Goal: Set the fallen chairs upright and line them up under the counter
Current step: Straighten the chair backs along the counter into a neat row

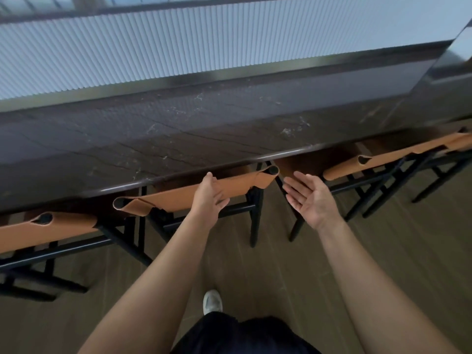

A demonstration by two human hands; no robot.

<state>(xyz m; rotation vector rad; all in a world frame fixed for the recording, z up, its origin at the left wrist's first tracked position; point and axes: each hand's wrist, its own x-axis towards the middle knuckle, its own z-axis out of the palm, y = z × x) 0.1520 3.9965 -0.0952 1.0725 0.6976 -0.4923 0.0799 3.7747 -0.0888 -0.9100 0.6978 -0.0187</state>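
The long dark veined stone counter [194, 129] is the reference landmark. Three black-framed chairs with tan leather sling backs stand upright along its near edge, seats tucked beneath it. The middle chair [178, 195] sits below the counter's centre; the left chair [48, 228] stands beside it toward the counter's left end; the right chair [378, 162] stands toward the right end, apart from the middle one. The left hand [208, 198] rests flat against the middle chair's tan back, fingers extended, not clenched. The right hand [310, 198] hovers open, palm up, in the gap between middle and right chairs, grasping nothing. One white shoe [212, 301] stands on the brown floor [281, 264], well back from the counter.
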